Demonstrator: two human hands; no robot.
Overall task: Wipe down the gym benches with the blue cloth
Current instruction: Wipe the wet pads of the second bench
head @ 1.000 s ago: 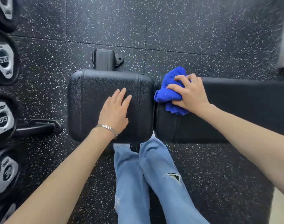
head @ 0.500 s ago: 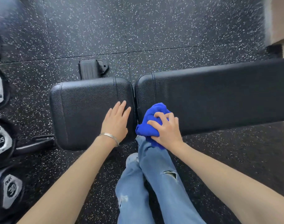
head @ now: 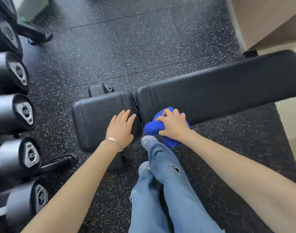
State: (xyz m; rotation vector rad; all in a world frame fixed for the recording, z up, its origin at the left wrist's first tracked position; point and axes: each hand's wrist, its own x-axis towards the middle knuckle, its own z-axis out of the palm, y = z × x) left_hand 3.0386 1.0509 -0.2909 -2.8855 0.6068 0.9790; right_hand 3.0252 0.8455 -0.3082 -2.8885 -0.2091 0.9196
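Along the left edge of the view, a row of dumbbells (head: 17, 115) lies on a rack, their round ends with grey number plates turned toward the person. Beyond them stretches the black speckled floor (head: 152, 47). The gym bench has two black pads set end to end with a thin gap between: a short seat pad (head: 96, 118) on the left and a long back pad (head: 228, 84) running off to the right. A black foot of the frame (head: 100, 89) shows past the far edge of the seat pad.

The left hand (head: 121, 128) lies flat on the seat pad near its right edge, fingers straight and slightly spread, holding nothing; a thin bracelet (head: 115, 142) circles the wrist. Just right of the gap, the right hand (head: 172, 125) is closed over a bunched blue cloth (head: 154, 126), fingers curled across its top, pressing it on the near left corner of the back pad. Part of the cloth hangs below the pad's near edge, under the hand. Directly beneath, the person's legs in light blue jeans (head: 167, 190), one knee torn, stand close against the bench. A beige wall (head: 265, 19) fills the upper right corner.
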